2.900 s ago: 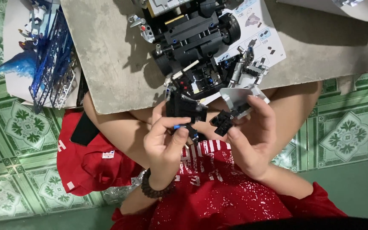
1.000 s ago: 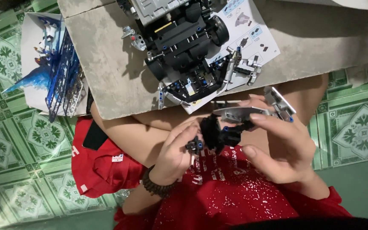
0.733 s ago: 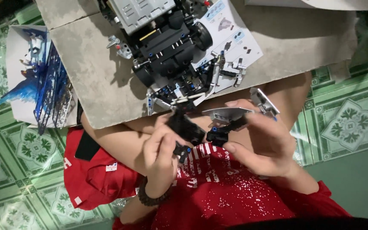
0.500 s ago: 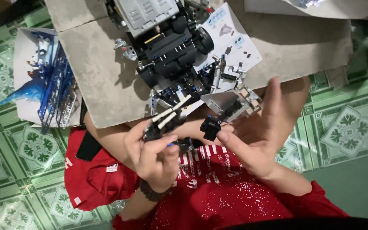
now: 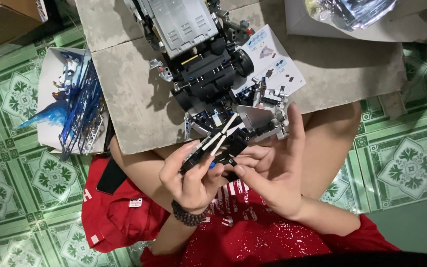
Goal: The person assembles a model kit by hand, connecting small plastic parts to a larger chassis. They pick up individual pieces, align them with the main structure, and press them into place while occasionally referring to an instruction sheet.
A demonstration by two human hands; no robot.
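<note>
Home floor setup, I'm sitting on green patterned floor tiles point(image 5: 411, 163). Work surface = cardboard sheet point(image 5: 134, 104) w/ a brick-built model car point(image 5: 198, 59) + instruction booklet point(image 5: 273, 62).

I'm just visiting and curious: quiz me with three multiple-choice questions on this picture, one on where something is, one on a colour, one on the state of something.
1. Where does the partly built model car stand?
A. on the grey board
B. on the green tiled floor
C. on the person's lap

2. What colour are the shorts the person wears?
A. yellow
B. red
C. white

3. How is the small black-and-white assembly held?
A. it lies alone on the floor
B. between both hands
C. it is packed in a box

Answers:
1. A, since the car rests on the grey board, partly over the instruction sheet.
2. B, the cloth over the thighs is plainly red.
3. B, the left hand pinches it from one side while the right hand meets it from the other.
</note>
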